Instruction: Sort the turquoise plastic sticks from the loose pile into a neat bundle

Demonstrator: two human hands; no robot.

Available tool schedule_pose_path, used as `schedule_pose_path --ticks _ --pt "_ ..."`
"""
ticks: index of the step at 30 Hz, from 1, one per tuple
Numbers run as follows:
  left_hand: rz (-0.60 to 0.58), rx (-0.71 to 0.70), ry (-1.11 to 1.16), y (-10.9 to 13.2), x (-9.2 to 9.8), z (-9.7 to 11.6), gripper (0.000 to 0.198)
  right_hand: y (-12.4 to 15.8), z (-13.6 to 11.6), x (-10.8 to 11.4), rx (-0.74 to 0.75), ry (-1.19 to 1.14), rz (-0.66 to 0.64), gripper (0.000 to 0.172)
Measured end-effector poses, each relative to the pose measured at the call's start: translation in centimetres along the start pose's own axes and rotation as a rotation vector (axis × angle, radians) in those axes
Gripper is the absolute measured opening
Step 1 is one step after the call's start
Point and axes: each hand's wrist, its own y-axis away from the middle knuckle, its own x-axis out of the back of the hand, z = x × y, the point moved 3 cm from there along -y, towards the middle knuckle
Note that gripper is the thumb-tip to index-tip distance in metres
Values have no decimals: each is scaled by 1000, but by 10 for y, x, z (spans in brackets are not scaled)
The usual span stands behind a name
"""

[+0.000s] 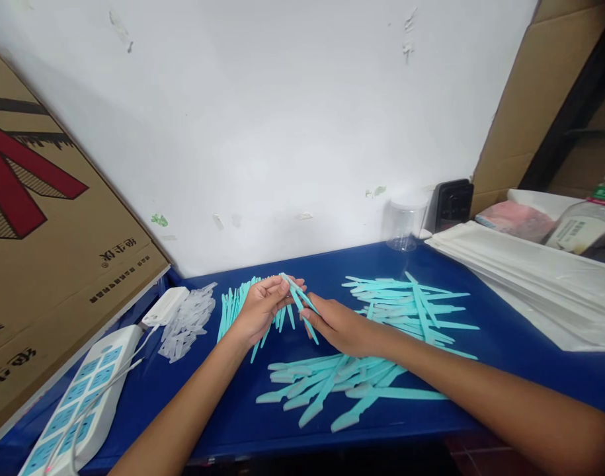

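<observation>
My left hand (265,305) is closed, thumb and fingers pinching the upper ends of turquoise eyebrow razors (301,305). At least two razors show, tilted down to the right. Lower along them, my right hand (336,324) is closed around the same razors with thumb and fingers. Beneath and behind my left hand lies a row of turquoise razors (233,305), partly hidden by it. Under my right wrist, a loose pile of razors (307,390) spreads near the front edge. Another razor pile (421,307) lies beyond my right forearm.
Small clear plastic pieces (189,324) are heaped at left, beside a white box-shaped device (166,305) and a power strip (84,403) with cables. A clear jar (405,225) stands by the wall. White sheets (530,277) and a bottle (587,215) are at right. Cardboard (59,218) borders the left.
</observation>
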Motion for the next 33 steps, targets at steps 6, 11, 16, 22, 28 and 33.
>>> schedule_pose_path --ticks 6,11,16,22,28,33 --pt "5 -2 -24 2 -7 1 39 0 8 -2 -96 276 57 19" --pt "23 0 -41 4 -18 -3 47 -1 18 -6 -118 439 74 21" --pt "49 -4 -1 5 -22 -4 43 0 16 -4 -124 422 75 28" --pt "14 -11 49 4 -21 -1 33 -2 10 -3 -39 26 91 39" --pt "-11 -8 16 3 -15 -2 33 -3 12 -5 -51 -166 125 48" --pt "-19 26 -25 5 -19 -3 50 -3 18 -9 -68 -132 77 48"
